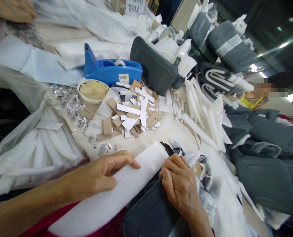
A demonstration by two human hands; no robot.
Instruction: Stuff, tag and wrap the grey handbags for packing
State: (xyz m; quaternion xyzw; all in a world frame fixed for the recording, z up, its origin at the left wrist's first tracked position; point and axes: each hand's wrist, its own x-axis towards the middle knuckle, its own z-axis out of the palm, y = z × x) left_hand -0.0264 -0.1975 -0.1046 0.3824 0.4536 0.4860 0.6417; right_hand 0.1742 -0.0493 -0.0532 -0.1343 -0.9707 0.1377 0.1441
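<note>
My left hand (102,172) rests on a long white foam sheet (119,194) that runs from my lap towards the table, its fingers curled over the sheet's upper edge. My right hand (179,184) is closed on the top of a dark grey bag (148,210) that lies beside the foam, near the bag's black zipper pull (166,147). Crumpled clear plastic (198,164) sits just right of that hand.
A heap of white and brown card strips (134,113) lies mid-table, with a blue tape dispenser (109,69) and a round dish (93,90) behind. Grey bags (267,158) pile at right, white foam strips (38,151) at left. Another person's hand (12,10) shows top left.
</note>
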